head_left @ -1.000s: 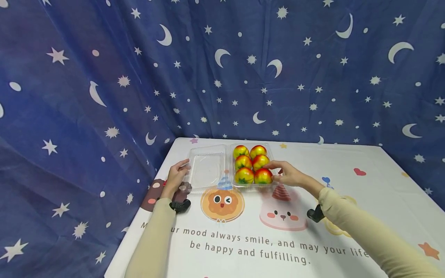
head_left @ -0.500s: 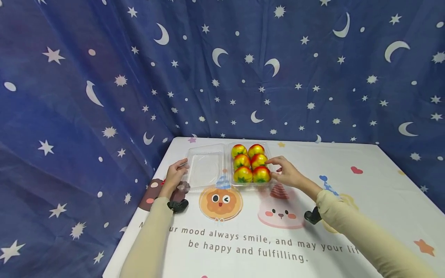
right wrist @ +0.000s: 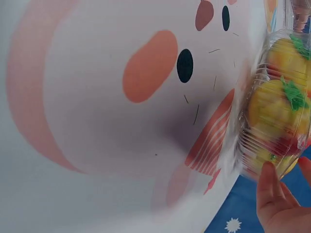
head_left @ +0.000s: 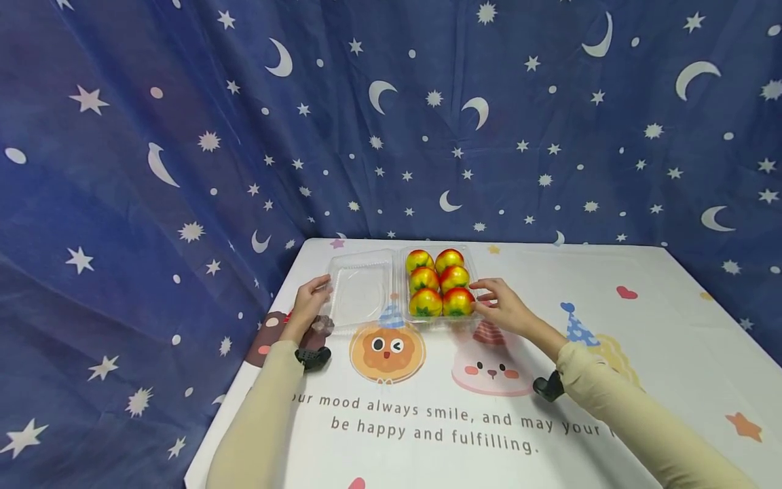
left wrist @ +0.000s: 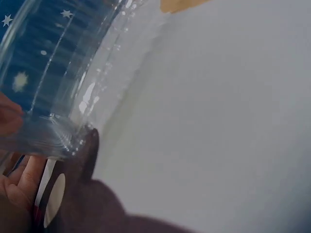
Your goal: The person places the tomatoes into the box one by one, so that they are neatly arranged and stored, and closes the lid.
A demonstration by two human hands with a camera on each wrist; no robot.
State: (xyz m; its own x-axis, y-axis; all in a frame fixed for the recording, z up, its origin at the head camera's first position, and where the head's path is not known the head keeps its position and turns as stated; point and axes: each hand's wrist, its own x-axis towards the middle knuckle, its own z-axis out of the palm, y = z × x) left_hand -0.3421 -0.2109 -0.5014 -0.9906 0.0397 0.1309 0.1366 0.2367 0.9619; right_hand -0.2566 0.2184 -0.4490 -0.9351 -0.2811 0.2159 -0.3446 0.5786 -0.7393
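A clear plastic clamshell box point(head_left: 435, 322) lies opened out on the table, its lid point(head_left: 362, 295) folded back to the left. Several red-and-yellow fruits point(head_left: 423, 280) with green leaves fill the base in two columns. My left hand point(head_left: 309, 304) pinches the lid's left edge; in the left wrist view the thumb point(left wrist: 8, 116) shows at the clear wall and the other fingers below it. On the right side of the base, my right hand point(head_left: 506, 309) has thumb and fingers spread along the wall. In the right wrist view its fingertips point(right wrist: 268, 174) are right at the plastic.
A white tablecloth point(head_left: 446, 468) with cartoon faces and lettering covers the table. Behind and to the left hangs a dark blue curtain point(head_left: 342, 136) with moons and stars. A black device point(head_left: 313, 358) is strapped on the left wrist, another point(head_left: 548, 387) on the right.
My right fingertips have drawn slightly to the right, from over the fruits to the side of the base. My left hand stays at the lid, and the box has hardly moved.
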